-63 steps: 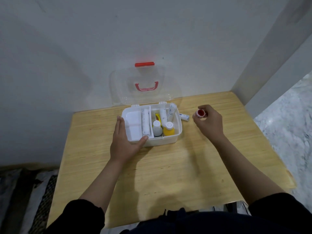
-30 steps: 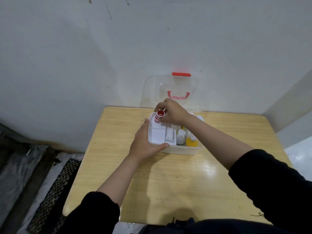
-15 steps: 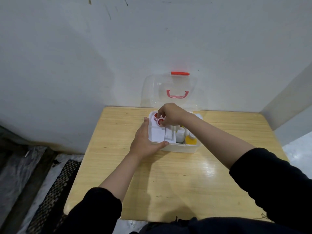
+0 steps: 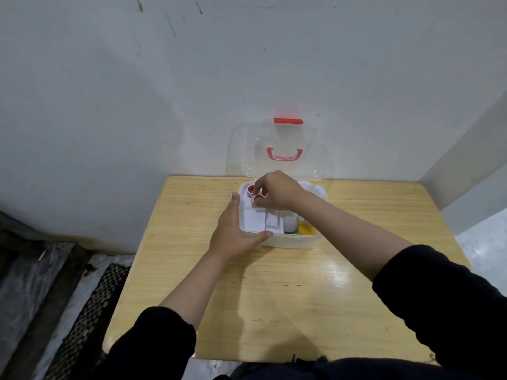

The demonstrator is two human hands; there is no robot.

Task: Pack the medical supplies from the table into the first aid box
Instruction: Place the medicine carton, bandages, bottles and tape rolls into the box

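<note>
Wedging is our worry; our right hand (image 4: 277,191) pinches the small red-cored white roll (image 4: 258,199) over the crowded back-left compartment of the white plastic first aid box (image 4: 290,241); our flat left hand (image 4: 232,232) braces the box.

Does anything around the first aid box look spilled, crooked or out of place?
Nothing stands out: the first aid box sits flat on the table, lid up, yellow-capped bottle upright, no spill visible.

Flat left hand (image 4: 233,234), curled right hand (image 4: 277,191)
</note>
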